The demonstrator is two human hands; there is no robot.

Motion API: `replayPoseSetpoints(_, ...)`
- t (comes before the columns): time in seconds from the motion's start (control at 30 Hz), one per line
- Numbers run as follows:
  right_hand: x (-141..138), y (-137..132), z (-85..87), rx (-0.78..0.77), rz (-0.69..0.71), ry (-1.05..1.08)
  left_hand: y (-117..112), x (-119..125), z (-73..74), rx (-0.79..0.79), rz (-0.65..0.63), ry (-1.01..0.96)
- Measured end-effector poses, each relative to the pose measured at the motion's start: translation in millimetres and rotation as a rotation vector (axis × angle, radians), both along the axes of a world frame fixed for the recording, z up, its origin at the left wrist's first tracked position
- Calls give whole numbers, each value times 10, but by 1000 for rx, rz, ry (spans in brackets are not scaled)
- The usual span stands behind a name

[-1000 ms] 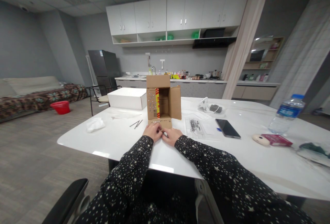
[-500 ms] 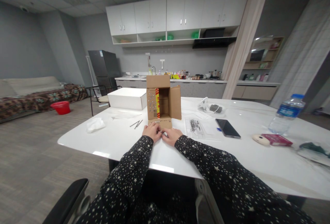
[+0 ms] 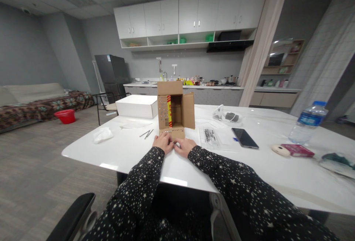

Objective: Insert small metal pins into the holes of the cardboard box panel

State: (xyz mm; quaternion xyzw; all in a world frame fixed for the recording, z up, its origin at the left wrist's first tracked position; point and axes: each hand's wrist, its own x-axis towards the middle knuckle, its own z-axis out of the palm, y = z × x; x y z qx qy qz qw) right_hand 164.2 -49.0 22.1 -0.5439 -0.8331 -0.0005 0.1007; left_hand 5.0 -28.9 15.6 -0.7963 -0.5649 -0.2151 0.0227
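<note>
Right in front of me a cardboard box [image 3: 189, 111] stands on its side, its opening facing me and its flaps spread. Small bits dot its left flap and its bottom flap [image 3: 177, 133], which lies toward me; I cannot make out what they are. At the near edge of that flap my left hand [image 3: 163, 142] is closed, thumb and fingers pinched together. My right hand [image 3: 185, 147] meets it there, also in a pinch. Whatever sits between the fingertips is too small to name. Several thin dark metal rods [image 3: 148, 133] lie to the left of my hands.
Behind the rods is a white box [image 3: 136, 107], with a crumpled white tissue [image 3: 102, 135] at the left. To the right lie a clear bag of small dark parts [image 3: 210, 137], a phone [image 3: 244, 138] and a pink packet [image 3: 299, 150]. A water bottle [image 3: 308, 122] stands farther right.
</note>
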Motion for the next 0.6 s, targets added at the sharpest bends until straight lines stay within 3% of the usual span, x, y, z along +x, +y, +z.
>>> replayPoseSetpoints(0.6,-11,-12,3,-5,-16,-4,-13,2,-20,-2,4,10)
